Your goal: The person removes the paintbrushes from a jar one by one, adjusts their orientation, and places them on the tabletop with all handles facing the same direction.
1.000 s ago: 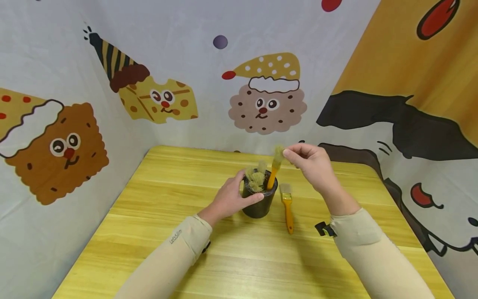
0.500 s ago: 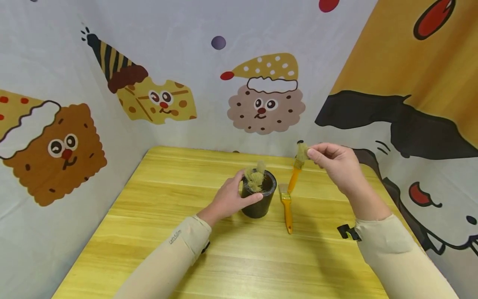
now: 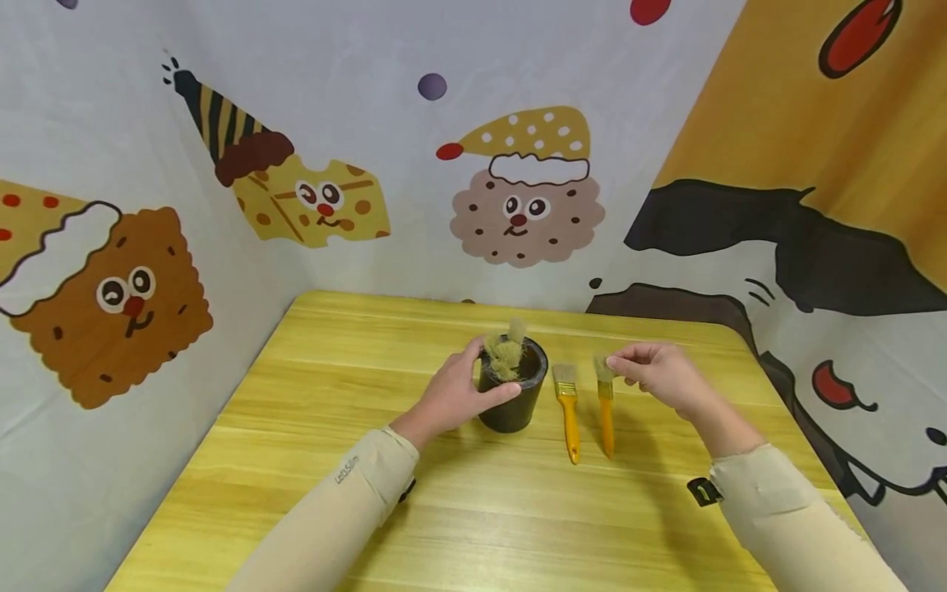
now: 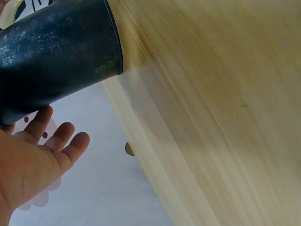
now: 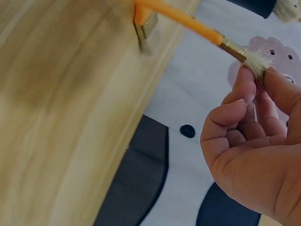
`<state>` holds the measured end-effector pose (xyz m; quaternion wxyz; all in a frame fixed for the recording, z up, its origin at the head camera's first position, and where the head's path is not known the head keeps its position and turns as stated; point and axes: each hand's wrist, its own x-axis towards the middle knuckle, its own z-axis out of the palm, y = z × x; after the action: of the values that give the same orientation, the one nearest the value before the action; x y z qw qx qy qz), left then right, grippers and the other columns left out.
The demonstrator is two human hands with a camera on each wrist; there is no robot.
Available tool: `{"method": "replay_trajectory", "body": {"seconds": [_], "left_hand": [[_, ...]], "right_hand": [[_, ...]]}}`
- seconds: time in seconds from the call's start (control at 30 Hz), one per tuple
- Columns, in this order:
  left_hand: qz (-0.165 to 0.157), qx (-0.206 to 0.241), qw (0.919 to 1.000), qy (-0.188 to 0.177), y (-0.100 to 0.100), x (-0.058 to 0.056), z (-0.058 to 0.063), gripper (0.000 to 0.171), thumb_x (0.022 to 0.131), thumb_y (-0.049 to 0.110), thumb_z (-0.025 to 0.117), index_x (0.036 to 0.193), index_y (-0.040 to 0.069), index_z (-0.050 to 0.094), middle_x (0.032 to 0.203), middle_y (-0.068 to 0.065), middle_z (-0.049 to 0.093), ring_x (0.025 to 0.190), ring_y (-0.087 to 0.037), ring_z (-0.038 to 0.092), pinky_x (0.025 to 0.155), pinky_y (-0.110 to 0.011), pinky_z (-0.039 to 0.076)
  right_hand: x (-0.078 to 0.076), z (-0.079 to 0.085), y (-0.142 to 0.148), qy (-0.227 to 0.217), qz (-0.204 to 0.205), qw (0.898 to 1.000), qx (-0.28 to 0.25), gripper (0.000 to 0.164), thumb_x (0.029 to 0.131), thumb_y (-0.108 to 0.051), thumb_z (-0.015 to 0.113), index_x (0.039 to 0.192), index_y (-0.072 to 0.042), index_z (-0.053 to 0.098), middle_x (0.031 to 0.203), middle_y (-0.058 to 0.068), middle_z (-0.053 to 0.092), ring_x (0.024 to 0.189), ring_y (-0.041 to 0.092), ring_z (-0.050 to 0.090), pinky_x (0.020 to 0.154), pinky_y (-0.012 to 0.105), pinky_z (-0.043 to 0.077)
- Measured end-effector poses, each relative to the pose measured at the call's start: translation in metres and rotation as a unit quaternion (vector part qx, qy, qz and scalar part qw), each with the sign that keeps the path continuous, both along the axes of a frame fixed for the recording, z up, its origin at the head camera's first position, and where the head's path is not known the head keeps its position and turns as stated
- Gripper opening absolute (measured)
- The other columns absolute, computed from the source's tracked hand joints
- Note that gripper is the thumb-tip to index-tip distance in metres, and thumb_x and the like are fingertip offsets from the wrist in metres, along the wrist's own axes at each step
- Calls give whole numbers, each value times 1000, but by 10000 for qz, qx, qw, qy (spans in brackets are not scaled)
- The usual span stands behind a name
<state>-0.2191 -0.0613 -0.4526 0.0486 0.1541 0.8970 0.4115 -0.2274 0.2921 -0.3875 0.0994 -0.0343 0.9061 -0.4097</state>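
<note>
Clock read from the black cup (image 3: 510, 409), 12 being away from me.

Change: a second ago the orange-handled brush (image 3: 606, 407) had its handle end at the cup's mouth; half a second ago it was tilted, well out to the right and higher. Now it is lower, at 3 o'clock, nearly in line with me, bristles toward 12, handle toward 6. Whether its handle touches the table (image 3: 503, 526), I cannot tell. The other brush (image 3: 568, 411) has not shifted: lying between the cup and the one I hold, near both, handle also toward 6. Cup in the same place; the pale bristle heads (image 3: 506, 358) poke up from its left part as before.

Right hand (image 3: 662, 374): narrow, thumb and forefinger pinching the bristle tips from the 3 o'clock side; in the right wrist view the remaining fingers are bent in toward my palm. Forearm comes in from about 4 o'clock, wrist above the table.

Left hand (image 3: 447, 395): unmoved, holding the cup from 9 o'clock. Thumb lies along the near rim at 6, fingers round the far side toward 10. Left wrist view shows three fingers fanned, one tip against the dark wall. Forearm in from 7 o'clock, beige sleeve (image 3: 325, 514) turned back at the wrist.
</note>
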Motion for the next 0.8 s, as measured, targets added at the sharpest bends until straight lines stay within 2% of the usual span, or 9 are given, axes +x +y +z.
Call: {"method": "replay_trajectory", "body": {"seconds": [0.17,0.4,0.57,0.67,0.8], "left_hand": [[-11,-3,10000,29,0,0,0,111,88,84,65,172,29,19,168,-17,42,149,-38,49,115,-63,46],[-48,17,9999,102,1,-1,0,110,87,85,65,172,30,21,167,-15,44,149,-38,49,115,-62,47],[-9,10,10000,62,2,0,1,110,87,84,66,172,30,21,167,-16,44,150,-39,48,115,-63,46],[8,10,10000,59,2,1,1,110,88,83,67,172,29,22,167,-16,43,150,-39,49,115,-64,46],[16,-21,10000,76,2,1,1,109,88,82,66,172,30,21,168,-16,43,150,-39,49,116,-64,46]], "right_hand": [[-10,-17,1,-192,115,9994,-250,44,106,-41,69,125,-1,73,107,4,73,91,19,61,72,28,54],[-25,-50,9,-669,150,9975,-165,45,109,-39,64,131,0,70,110,5,70,94,22,59,74,32,53],[-33,-65,7,-816,125,9965,-140,39,110,-34,62,129,0,69,88,3,62,79,18,53,67,32,47],[-37,-69,4,-819,52,9966,-117,35,111,-33,60,120,-1,69,76,-1,55,68,14,45,65,32,43],[-43,-72,1,-737,-98,9972,-57,34,112,-35,59,110,-1,67,73,-1,54,66,14,44,66,33,43]]}}
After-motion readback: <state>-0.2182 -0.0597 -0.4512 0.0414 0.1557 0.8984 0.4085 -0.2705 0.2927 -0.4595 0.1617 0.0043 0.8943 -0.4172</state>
